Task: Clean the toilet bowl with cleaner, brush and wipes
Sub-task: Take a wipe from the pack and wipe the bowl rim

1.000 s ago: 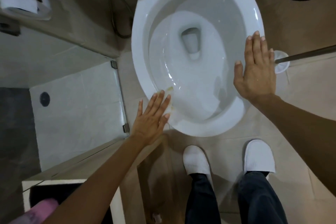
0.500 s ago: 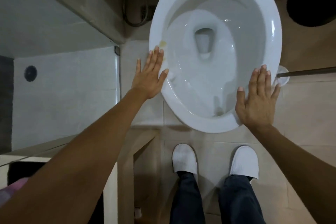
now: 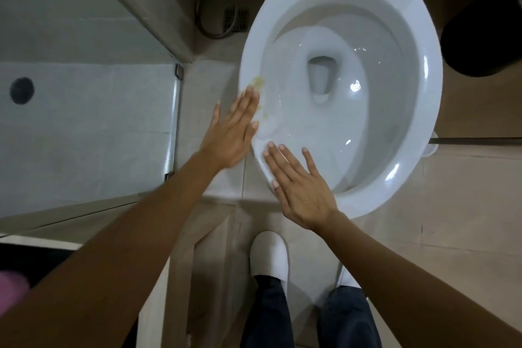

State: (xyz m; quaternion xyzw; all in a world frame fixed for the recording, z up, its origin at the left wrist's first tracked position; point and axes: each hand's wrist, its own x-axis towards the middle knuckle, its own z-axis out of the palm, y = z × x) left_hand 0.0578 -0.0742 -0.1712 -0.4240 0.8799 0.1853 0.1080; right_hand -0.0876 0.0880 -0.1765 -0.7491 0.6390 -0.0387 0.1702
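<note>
So the whole thing comes down to that yellowish stain [image 3: 258, 82] on the left rim of the toilet bowl [image 3: 423, 110]. It sits right at the fingertips of the left hand [image 3: 230, 133], just up and a bit to the right of them, so the left hand is clearly the closer one. The right hand [image 3: 299, 183] is lower down over the near-left rim, a little further from the stain. Both hands are flat with fingers stretched out, empty, not holding anything. Can't say for sure if they're touching the porcelain or just floating over it; the left one is a bit blurred.

The bowl's long axis runs away from the person, from the near end by the white slippers [image 3: 268, 254] up to the hinge at the top. The stain is about halfway along the left side, with a fainter yellowish trace just below it next to the left hand's fingers.

No cleaner or wipes in sight that I can make out. A thin dark rod [image 3: 480, 141], maybe the brush handle, pokes in from the right, on the far side of the bowl, so I'd guess the right hand goes for it. Nothing blocks that reach. A hose [image 3: 217, 28] loops on the floor upper left, out of the way.
</note>
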